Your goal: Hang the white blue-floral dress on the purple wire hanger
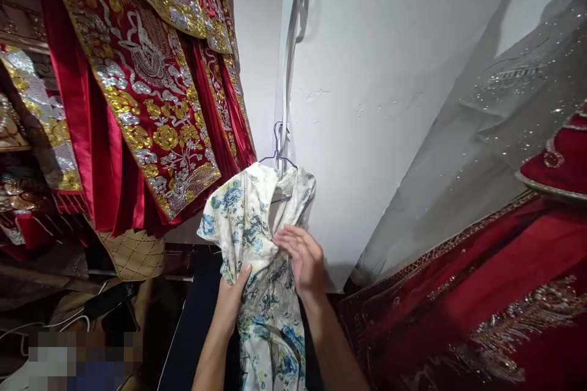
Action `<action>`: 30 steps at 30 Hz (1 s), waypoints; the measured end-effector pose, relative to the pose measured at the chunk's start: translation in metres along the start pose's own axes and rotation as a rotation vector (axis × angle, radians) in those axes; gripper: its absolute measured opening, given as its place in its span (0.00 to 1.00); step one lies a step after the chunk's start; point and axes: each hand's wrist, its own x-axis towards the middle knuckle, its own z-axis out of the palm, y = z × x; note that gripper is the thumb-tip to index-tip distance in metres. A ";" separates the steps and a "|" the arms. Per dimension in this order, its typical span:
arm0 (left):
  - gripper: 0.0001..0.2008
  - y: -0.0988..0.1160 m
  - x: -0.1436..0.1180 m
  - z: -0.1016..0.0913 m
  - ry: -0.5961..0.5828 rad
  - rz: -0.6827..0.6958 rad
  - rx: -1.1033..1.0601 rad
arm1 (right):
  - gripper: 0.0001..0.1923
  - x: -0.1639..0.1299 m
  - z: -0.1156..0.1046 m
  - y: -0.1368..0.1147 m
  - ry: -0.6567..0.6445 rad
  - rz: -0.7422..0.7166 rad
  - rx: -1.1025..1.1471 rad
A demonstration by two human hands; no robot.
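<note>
I have a floral dress (257, 238) hanging on a thin wire hanger (277, 156), hooked against the white wall (376, 73) straight ahead. My left hand (232, 296) is closed around a bunch of its fabric at waist height, thumb pressed over the front. My right hand (302, 256) lies mostly open on the chest, fingers spread and slightly curled at the neckline fold; it presses the cloth but I can't tell whether it pinches any.

To handle this well, I judge the left should hold the bunched cloth steady while the right works the collar with light pressure, because the hanger looks flimsy and its hook sits loosely on a cable (290, 43) running down the wall. A sideways tug could slip it off.

Room is tight. Red and gold embroidered robes (151, 85) hang close on the left, their lower edge just beside the dress's shoulder. On the right, a grey sequinned garment (495, 134) and another red embroidered gown (481, 293) slope in near my right forearm. The freest space is straight down between my 2 arms.
</note>
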 end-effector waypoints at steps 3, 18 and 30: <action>0.36 0.007 -0.009 -0.002 -0.033 -0.041 -0.017 | 0.11 -0.039 -0.017 0.039 0.332 0.171 -0.071; 0.39 0.019 -0.026 -0.004 -0.089 -0.249 -0.158 | 0.20 -0.049 -0.010 0.047 -0.111 0.280 -0.173; 0.26 -0.021 -0.036 0.023 0.387 0.592 0.434 | 0.16 -0.050 -0.013 0.033 -0.197 0.347 -0.235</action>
